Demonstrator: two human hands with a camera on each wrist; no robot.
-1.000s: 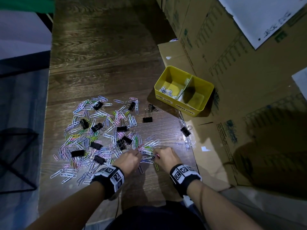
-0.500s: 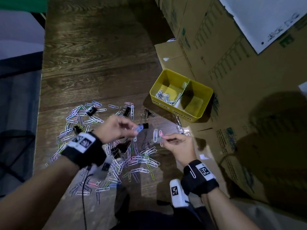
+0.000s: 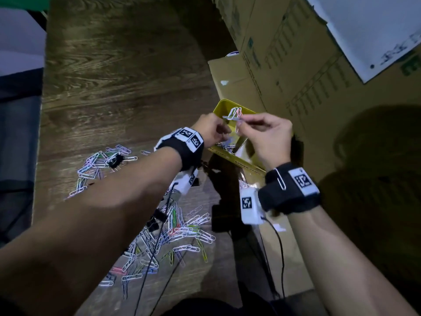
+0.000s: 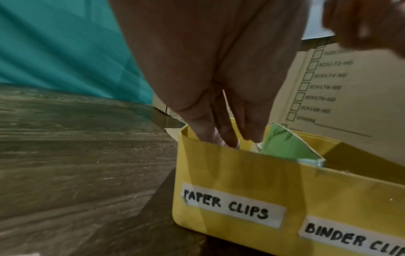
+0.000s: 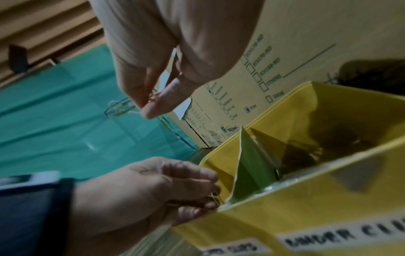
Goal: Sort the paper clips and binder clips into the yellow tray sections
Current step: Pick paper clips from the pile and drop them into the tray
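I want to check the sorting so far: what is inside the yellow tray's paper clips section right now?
In the yellow tray, a few paper clips show at the near wall, left of the divider. The left hand and right hand cover the rest of the floor.

Colours and patterns

Yellow tray, green divider, white labels lettered black. Pastel paper clips, black binder clips. Dark wood-grain floor. Black wristbands, black-white square markers.
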